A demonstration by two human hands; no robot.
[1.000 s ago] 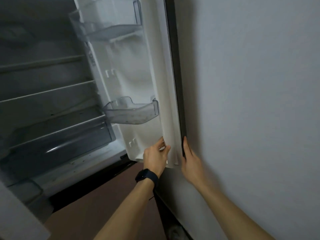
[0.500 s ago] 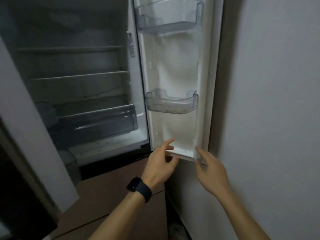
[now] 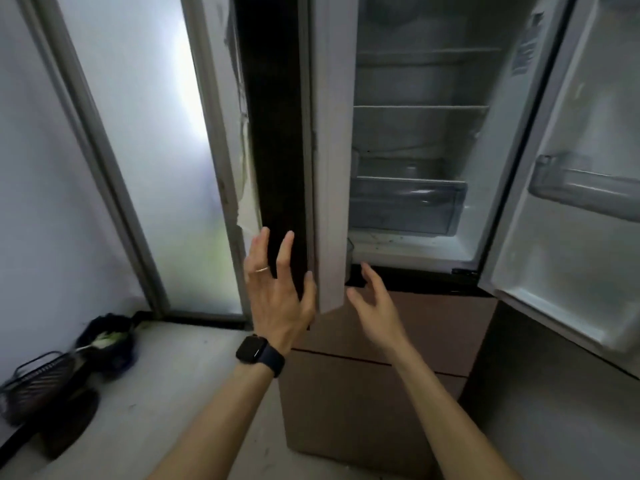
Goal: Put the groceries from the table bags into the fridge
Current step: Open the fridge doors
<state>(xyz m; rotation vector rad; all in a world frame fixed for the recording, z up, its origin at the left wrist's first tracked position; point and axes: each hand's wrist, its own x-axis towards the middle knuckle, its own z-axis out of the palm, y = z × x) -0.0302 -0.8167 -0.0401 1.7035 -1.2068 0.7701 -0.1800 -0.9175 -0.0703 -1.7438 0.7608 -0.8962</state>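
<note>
Fingers (image 3: pixel 265 247) splayed, left hand (image 3: pixel 277 303) empty, fridge (image 3: pixel 415 140) upright, open

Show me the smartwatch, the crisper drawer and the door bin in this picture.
smartwatch (image 3: pixel 250 349): head view, middle of its dark screen.
crisper drawer (image 3: pixel 405 207): head view, its clear front wall.
door bin (image 3: pixel 585 195): head view, its clear front wall.

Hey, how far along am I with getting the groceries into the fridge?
Done: the left door and right door stand open. In hand: nothing; left hand and right hand are open and empty. Left: everything; the shelves and drawer show no groceries, and no bags are in view.
</note>
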